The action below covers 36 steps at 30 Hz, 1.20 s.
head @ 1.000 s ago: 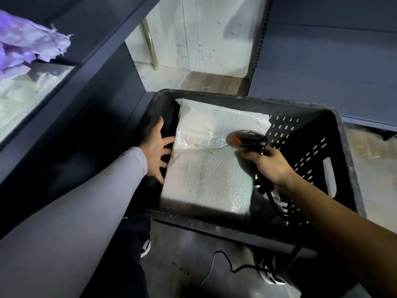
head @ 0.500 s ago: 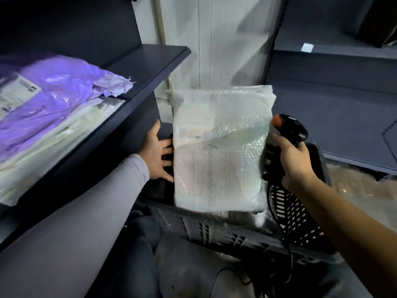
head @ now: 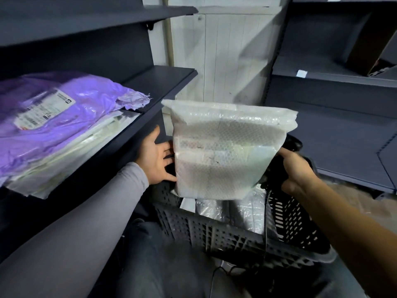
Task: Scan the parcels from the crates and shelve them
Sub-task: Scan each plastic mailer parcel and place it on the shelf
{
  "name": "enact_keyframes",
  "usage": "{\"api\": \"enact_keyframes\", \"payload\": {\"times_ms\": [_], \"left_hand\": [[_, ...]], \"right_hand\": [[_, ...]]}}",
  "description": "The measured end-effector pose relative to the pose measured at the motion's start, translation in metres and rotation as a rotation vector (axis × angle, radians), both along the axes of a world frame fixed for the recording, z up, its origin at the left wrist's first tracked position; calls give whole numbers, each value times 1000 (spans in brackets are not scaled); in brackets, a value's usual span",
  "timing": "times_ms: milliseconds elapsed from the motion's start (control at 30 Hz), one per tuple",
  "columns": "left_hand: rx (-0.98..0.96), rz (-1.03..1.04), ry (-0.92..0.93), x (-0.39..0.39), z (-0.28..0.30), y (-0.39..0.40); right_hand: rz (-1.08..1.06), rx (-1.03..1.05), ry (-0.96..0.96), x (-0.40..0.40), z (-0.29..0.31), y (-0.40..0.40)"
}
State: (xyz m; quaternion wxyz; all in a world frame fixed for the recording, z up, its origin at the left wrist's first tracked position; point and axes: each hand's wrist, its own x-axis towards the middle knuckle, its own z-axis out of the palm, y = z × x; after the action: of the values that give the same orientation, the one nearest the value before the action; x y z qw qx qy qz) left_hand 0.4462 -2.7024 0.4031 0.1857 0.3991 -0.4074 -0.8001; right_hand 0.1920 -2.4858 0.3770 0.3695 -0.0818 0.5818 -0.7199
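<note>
the bubble-wrapped parcel (head: 225, 151) is held upright above the crate (head: 214, 235), near the shelf (head: 163, 82) edge. left hand (head: 155, 157) presses its side, fingers straight; right hand (head: 297, 171) grips the scanner (head: 293, 144). it looks light, soft and slippery: take hold at both side edges.

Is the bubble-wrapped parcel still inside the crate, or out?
Out: the bubble-wrapped parcel is held upright above the crate rim, between both hands.
</note>
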Motion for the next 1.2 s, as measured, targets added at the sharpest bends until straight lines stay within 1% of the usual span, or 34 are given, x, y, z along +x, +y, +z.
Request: {"api": "enact_keyframes", "payload": {"times_ms": [100, 233, 333, 433, 500, 567, 633, 700, 800, 900, 1033, 1200], "left_hand": [[21, 22, 32, 4, 3, 6], [-6, 72, 77, 13, 5, 11], [-10, 109, 107, 21, 5, 16], [-81, 101, 99, 24, 2, 24], [-132, 87, 41, 26, 2, 23], [-120, 42, -6, 28, 3, 19], [-97, 78, 33, 28, 1, 14], [-116, 139, 25, 26, -4, 17], [-139, 123, 53, 24, -5, 26], [-122, 144, 79, 22, -2, 28], [-123, 188, 143, 23, -6, 28], [-205, 202, 185, 28, -9, 26]], "right_hand": [[-17, 26, 33, 4, 1, -1], [-16, 67, 47, 4, 2, 4], [64, 67, 58, 7, 5, 9], [121, 83, 22, 4, 4, 14], [165, 199, 16, 3, 6, 15], [192, 313, 45, 4, 5, 14], [185, 373, 72, 7, 2, 16], [185, 406, 73, 12, 0, 19], [164, 393, 75, 17, 4, 22], [162, 368, 101, 20, 7, 23], [100, 260, 103, 20, 4, 24], [25, 159, 154, 28, 5, 23]]}}
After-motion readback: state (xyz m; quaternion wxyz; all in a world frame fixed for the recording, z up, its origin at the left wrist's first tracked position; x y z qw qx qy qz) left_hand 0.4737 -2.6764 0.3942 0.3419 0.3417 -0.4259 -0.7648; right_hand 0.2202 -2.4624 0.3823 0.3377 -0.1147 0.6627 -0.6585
